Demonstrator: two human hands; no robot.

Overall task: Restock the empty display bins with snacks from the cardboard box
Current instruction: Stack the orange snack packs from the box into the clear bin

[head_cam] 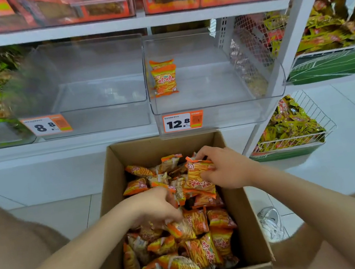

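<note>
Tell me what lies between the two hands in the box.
Head view: only orange snack packets fill the gap between the left hand and right hand, each gripping some, inside the cardboard box.

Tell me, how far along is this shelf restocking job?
Barely started. Done: only one or two orange packets stand in the 12.8 bin. In hand: the left hand and right hand each grip snacks inside the cardboard box. Left: the clear bin by the 8.8 tag holds nothing, and the box is well filled.
</note>
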